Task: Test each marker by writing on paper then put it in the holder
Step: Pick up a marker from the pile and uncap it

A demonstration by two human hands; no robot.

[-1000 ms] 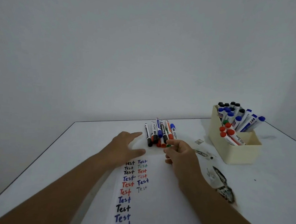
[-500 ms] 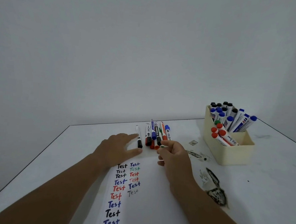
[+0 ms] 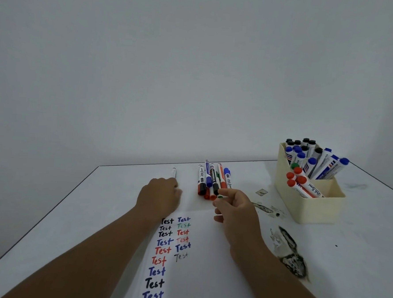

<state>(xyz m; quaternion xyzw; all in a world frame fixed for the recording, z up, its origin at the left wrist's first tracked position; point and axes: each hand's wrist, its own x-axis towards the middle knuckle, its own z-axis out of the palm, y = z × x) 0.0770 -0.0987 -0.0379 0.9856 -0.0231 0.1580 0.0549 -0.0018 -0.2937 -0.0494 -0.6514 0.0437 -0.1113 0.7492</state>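
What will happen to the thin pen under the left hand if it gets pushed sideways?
It would probably roll: the thin pen looks round and slim, lying flat on the smooth white table, apart from the marker pile. It likely feels light and stiff, being so narrow and straight. The left hand covers its near end, which may stop it.

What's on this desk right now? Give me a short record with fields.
paper: white sheet with two columns of "Test"
loose markers: bunch past the sheet
thin marker: apart, at left hand, grip unclear
right hand: pinches the green marker cap
holder: cream box, many markers inside
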